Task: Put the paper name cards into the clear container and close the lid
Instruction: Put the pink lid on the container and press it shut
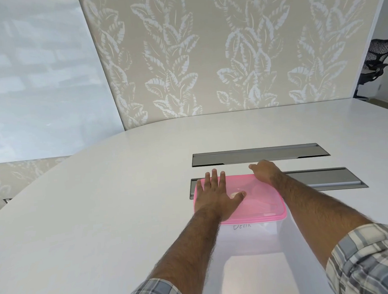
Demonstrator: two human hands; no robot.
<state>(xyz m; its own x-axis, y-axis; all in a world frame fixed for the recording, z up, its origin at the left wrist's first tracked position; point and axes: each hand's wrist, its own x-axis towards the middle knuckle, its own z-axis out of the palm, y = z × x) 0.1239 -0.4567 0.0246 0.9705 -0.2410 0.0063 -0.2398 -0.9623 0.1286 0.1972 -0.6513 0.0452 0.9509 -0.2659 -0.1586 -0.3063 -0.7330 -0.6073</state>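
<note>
A clear container (pixel 249 237) stands on the white table in front of me, with a translucent pink lid (pixel 260 202) lying on top of it. Through its near wall a white name card (pixel 242 227) with handwriting shows. My left hand (pixel 215 195) lies flat on the lid's left half, fingers straight and spread. My right hand (pixel 263 171) is at the lid's far right corner, fingers bent down over the edge; whether they grip the rim is hidden.
Two grey recessed cable trays are set into the white table (pixel 100 212): one (pixel 258 155) beyond the container, one (pixel 325 179) under and to the right of it. A black office chair (pixel 376 60) stands far right by the wall.
</note>
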